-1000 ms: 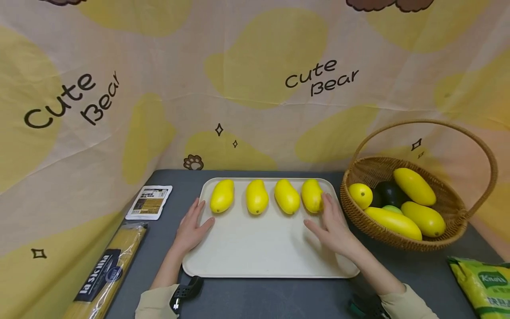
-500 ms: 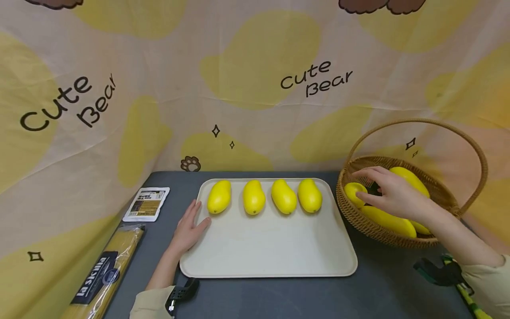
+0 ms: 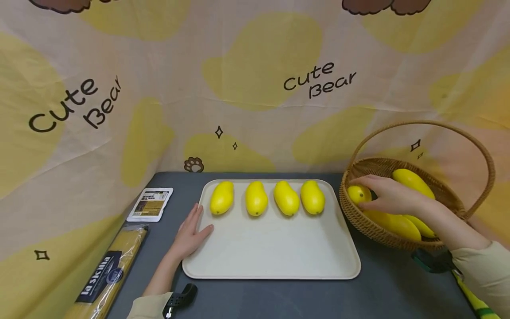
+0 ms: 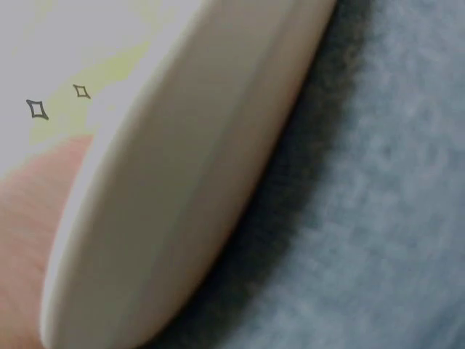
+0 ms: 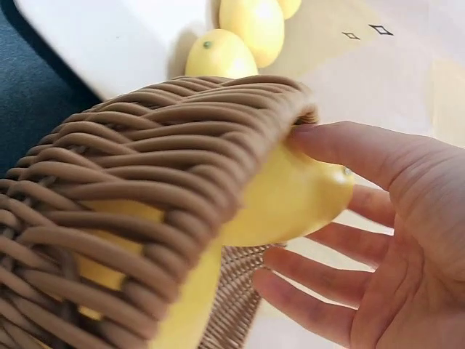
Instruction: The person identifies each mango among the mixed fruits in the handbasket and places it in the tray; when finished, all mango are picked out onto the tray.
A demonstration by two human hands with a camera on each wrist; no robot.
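My right hand (image 3: 392, 195) reaches into the wicker basket (image 3: 370, 230) and holds a yellow mango (image 3: 357, 194) by the near-left rim, thumb on one side and fingers round the other. In the right wrist view the thumb lies on this mango (image 5: 290, 196), with the fingers partly behind it. More yellow mangoes (image 3: 414, 182) lie in the basket, some hidden under the hand. My left hand (image 3: 190, 237) rests with straight fingers on the left edge of a cream tray (image 3: 271, 252). Several mangoes (image 3: 256, 198) stand in a row along the tray's far side.
A white pouch (image 3: 149, 204) and a pack of spaghetti (image 3: 111, 270) lie left of the tray. The basket's tall handle (image 3: 434, 124) arches over it. Part of a yellow-green bag (image 3: 476, 297) shows below the right sleeve. A patterned cloth (image 3: 247, 88) hangs behind the table.
My right hand has left the rightmost mango on the tray, moved right to the basket and taken hold of a mango there. The left hand stays at the tray's edge.
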